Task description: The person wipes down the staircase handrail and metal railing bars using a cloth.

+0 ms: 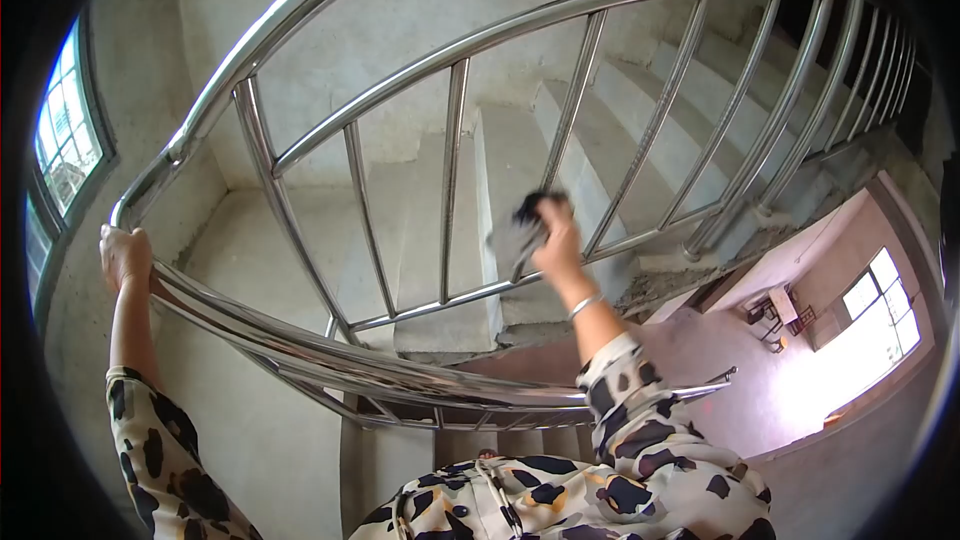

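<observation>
Gripping the nine-o'clock handrail (250, 52), my left hand (125, 253) may slip if my right hand (558, 235), pinching blurred cloth (522, 230), overreaches.

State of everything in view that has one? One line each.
Left hand: closed around the handrail
Right hand: holding a dark cloth, motion-blurred
Dark cloth: bunched, at a railing bar; contact unclear
Handrail: shiny
Steps: bare
Left window: daylit; open or shut unclear
</observation>
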`<state>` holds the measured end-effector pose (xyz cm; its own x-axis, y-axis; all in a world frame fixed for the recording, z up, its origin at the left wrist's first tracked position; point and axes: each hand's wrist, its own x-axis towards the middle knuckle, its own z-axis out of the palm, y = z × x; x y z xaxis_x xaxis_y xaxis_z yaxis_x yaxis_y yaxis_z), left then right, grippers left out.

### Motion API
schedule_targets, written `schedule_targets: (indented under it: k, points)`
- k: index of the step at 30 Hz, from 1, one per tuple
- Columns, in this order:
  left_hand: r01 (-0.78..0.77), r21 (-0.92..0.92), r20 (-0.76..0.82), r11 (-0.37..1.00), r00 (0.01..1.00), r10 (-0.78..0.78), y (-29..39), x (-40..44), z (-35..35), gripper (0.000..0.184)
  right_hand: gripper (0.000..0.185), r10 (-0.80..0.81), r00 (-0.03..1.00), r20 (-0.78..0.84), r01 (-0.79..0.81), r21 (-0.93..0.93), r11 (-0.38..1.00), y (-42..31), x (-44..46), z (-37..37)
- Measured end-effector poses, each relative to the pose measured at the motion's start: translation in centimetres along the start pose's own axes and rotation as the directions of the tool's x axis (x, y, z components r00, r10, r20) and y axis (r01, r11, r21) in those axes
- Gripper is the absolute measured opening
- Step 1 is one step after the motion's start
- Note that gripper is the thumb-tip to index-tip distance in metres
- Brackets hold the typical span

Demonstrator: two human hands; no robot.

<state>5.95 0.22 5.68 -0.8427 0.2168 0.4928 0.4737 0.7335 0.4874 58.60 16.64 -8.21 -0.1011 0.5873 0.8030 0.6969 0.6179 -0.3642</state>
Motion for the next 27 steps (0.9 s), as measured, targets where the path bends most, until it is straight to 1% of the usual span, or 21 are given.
schedule_targets:
  k: [1,2,3,5,6,7,8,9,10,11,12,13,15,17,18,21,23,25,27]
  points:
    - [-0.003,0.004,0.023,1.000,1.000,0.002,0.2,-0.2,-0.4,0.043,0.037,0.052,0.997,0.057,-0.047,-0.094,0.994,0.4,-3.5,1.3]
    - [-0.004,0.000,0.019,1.000,1.000,0.004,-0.1,0.1,-0.1,0.043,0.036,0.183,0.960,0.213,-0.159,-0.124,0.979,1.3,-6.6,2.4]
    - [-0.009,-0.011,0.008,1.000,1.000,0.009,-0.5,0.7,0.6,0.043,0.035,0.309,0.882,0.357,-0.264,-0.172,0.949,1.6,-8.9,3.0]
    - [-0.009,-0.029,-0.014,1.000,1.000,0.008,-0.4,1.0,0.8,0.043,0.031,0.330,0.818,0.471,-0.216,-0.279,0.936,1.0,-10.0,2.7]
    - [0.004,-0.041,-0.011,0.999,1.000,-0.005,-0.1,0.5,0.3,0.043,0.028,0.458,0.753,0.472,-0.386,-0.247,0.889,-0.1,-8.1,2.5]
    - [0.014,-0.045,-0.002,0.999,1.000,-0.014,0.0,0.0,0.0,0.043,0.028,0.421,0.793,0.440,-0.423,-0.099,0.901,-0.5,-6.5,2.5]
    - [0.019,-0.066,-0.011,0.998,1.000,-0.020,0.1,-0.3,-0.1,0.043,0.031,0.334,0.853,0.401,-0.372,0.019,0.928,-0.8,-4.8,2.6]
    - [0.027,-0.058,-0.009,0.998,1.000,-0.028,0.0,-0.3,0.0,0.043,0.035,0.222,0.904,0.366,-0.315,0.216,0.924,-1.4,-2.3,2.4]
    - [0.008,-0.050,-0.022,0.999,1.000,-0.009,-0.1,-0.3,0.1,0.042,0.039,0.202,0.932,0.301,-0.318,0.408,0.856,-3.1,0.6,1.6]
    - [-0.014,-0.042,-0.036,0.999,0.999,0.012,-0.1,-0.2,0.1,0.042,0.043,0.112,0.974,0.198,-0.201,0.520,0.830,-5.4,4.0,0.4]
    - [-0.015,-0.032,-0.035,0.999,0.999,0.014,0.1,-0.3,-0.1,0.042,0.046,-0.024,0.998,0.060,-0.011,0.525,0.851,-7.0,7.3,-0.6]
    - [-0.010,-0.025,-0.016,1.000,1.000,0.010,0.2,-0.4,-0.3,0.042,0.045,-0.241,0.962,-0.128,0.272,0.358,0.893,-6.9,10.6,-0.2]
    - [-0.004,-0.007,0.003,1.000,1.000,0.004,0.3,-0.6,-0.6,0.042,0.042,-0.303,0.945,-0.126,0.322,0.541,0.777,-11.7,14.8,-1.4]
    - [-0.019,-0.027,-0.003,0.999,1.000,0.019,0.2,-0.5,-0.5,0.042,0.041,-0.280,0.952,-0.124,0.306,0.439,0.845,-12.9,15.5,0.5]
    - [-0.012,-0.020,0.000,1.000,1.000,0.012,0.3,-0.6,-0.4,0.042,0.042,-0.317,0.932,-0.174,0.359,0.340,0.869,-12.3,15.4,1.2]
    - [-0.024,-0.016,-0.023,1.000,0.999,0.023,0.1,-0.4,-0.3,0.042,0.041,-0.286,0.949,-0.134,0.316,0.377,0.871,-10.5,11.8,3.3]
    - [-0.031,0.000,-0.007,1.000,1.000,0.031,0.1,-0.3,-0.2,0.041,0.042,-0.268,0.955,-0.132,0.298,0.461,0.836,-8.6,7.4,5.7]
    - [-0.022,0.011,-0.008,1.000,1.000,0.022,0.4,-0.5,-0.3,0.040,0.043,-0.243,0.970,-0.003,0.229,0.350,0.908,-6.1,2.1,8.5]
    - [-0.008,0.018,-0.021,1.000,1.000,0.009,0.6,-0.6,-0.6,0.040,0.046,-0.110,0.988,0.112,0.061,0.369,0.928,-4.3,-3.6,11.3]
